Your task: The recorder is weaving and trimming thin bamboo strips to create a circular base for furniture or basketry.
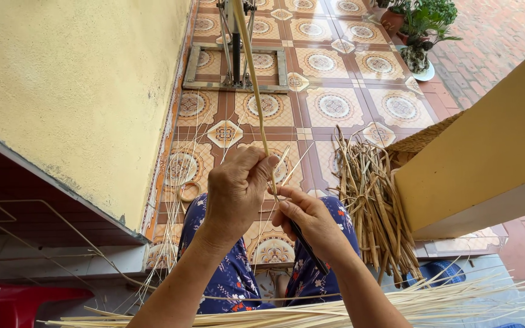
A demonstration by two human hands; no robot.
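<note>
The left hand [235, 191] pinches a long pale cane strip [251, 73] that rises over the tiled floor [335, 109], fingers closed on it, while the right hand [311, 222] grips a dark-handled knife [310, 250] against it; the strip looks light, springy and splinter-prone, best held just above the blade.

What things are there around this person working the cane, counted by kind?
Hands: 2, left and right
Long cane strip held: 1
Dark knife: 1
Heaps of cane: 2, peelings and strips
Potted plants: 2
Metal frame: 1
Total: 9
</note>
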